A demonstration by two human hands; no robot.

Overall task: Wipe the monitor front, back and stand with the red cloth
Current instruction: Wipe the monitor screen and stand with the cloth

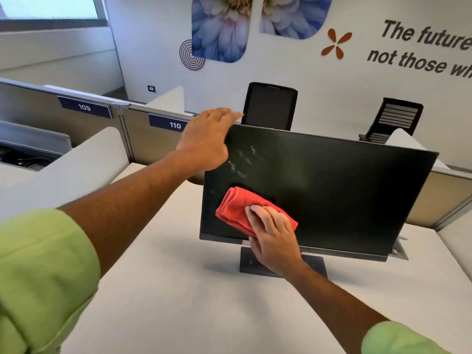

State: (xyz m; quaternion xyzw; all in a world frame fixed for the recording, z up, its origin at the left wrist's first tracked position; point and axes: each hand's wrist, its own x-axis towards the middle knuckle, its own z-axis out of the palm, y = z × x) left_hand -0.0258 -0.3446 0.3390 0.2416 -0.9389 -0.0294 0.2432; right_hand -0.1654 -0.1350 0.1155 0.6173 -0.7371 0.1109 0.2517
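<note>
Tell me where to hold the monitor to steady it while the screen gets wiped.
Probably the top left corner of the monitor, from above, where the left hand grips now. The panel stands on one narrow stand, so bracing high should resist tipping best, and it leaves the screen free for the right hand pressing the red cloth.

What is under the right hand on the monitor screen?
The folded red cloth lies under the right hand, pressed flat against the monitor screen. The screen behind the cloth is covered, so any smudges there cannot be seen.
</note>
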